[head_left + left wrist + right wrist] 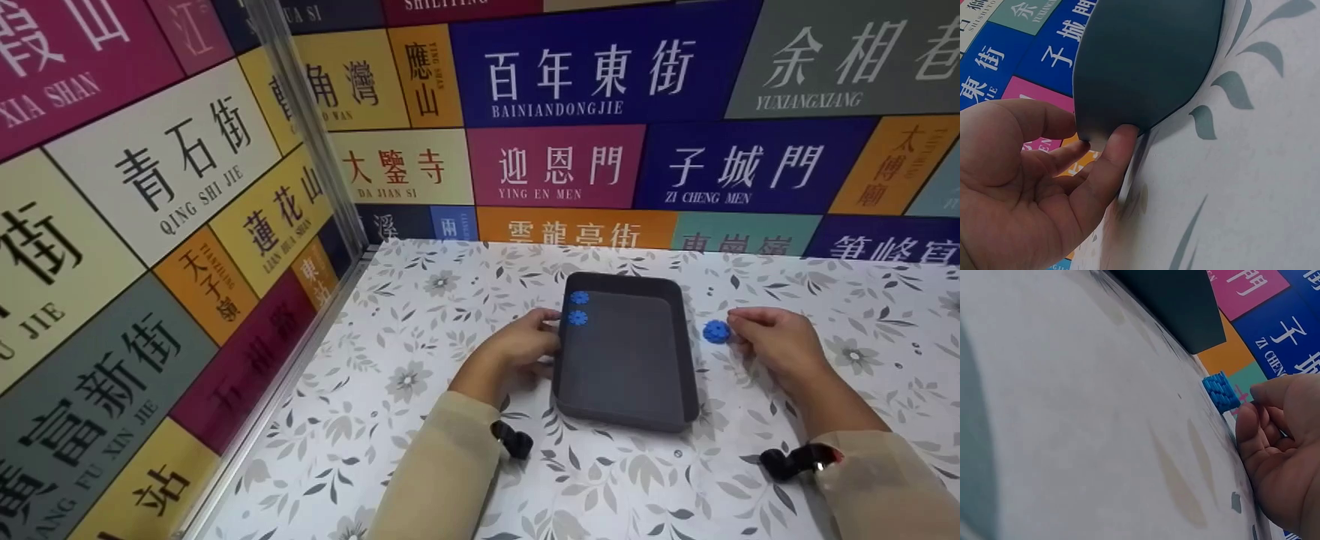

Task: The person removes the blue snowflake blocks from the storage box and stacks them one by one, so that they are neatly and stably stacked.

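Note:
A dark grey rectangular tray lies on the patterned tabletop. My left hand is at its left side, and in the left wrist view its fingertips hold the outer wall between rim and base. To the right of the tray, my right hand pinches a blue gear-shaped piece by its right edge. Ridged sides of that piece show in the right wrist view, where it is close over the tabletop. Inside the tray's far left corner lie two more blue gear-shaped pieces, one in front of the other.
A white tabletop with grey leaves and flowers spreads around the tray. Behind it stands a wall of coloured street-name panels, and another such wall borders the left. A dark wrist camera sits at the left cuff.

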The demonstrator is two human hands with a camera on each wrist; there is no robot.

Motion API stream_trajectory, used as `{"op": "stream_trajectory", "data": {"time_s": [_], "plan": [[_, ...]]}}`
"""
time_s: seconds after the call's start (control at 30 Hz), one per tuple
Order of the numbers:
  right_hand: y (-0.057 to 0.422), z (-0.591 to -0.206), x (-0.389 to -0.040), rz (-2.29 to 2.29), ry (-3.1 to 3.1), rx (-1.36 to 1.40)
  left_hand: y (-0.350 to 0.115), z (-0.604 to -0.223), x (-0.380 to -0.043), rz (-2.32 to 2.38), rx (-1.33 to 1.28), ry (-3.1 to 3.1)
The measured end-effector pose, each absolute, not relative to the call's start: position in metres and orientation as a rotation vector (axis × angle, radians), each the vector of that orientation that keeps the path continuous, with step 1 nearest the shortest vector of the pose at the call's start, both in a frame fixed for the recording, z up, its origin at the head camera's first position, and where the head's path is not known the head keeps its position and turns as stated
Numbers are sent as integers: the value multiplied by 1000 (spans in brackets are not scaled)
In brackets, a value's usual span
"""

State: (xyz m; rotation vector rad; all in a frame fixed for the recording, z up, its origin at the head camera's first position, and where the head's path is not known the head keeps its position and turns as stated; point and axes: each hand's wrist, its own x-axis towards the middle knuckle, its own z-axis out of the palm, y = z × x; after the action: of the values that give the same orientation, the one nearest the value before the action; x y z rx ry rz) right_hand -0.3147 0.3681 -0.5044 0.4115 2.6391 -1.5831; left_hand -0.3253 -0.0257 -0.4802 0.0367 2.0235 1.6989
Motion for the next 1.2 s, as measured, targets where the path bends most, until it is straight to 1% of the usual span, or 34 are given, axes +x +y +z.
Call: {"op": "stream_trajectory", "data": {"time_s": [0.13,0.4,0.57,0.77,1.07,1.2], "plan": [[358,-495,-310,-1655,2625,388,-26,-481,-325,1703,45,2019],[323,-470,-302,-1927,2508,213,-27,-480,-326,1642,85,2078],[301,-461,-298,-1992,2496,106,-26,-480,-327,1673,65,2047],[281,-450,-293,-2111,2438,21,-28,-480,-330,1629,109,2080],[251,-430,-281,-2309,2261,-116,-28,-480,-328,1621,51,2086],[239,-420,-277,-2376,2228,-131,-27,-480,-328,1640,15,2061]]}}
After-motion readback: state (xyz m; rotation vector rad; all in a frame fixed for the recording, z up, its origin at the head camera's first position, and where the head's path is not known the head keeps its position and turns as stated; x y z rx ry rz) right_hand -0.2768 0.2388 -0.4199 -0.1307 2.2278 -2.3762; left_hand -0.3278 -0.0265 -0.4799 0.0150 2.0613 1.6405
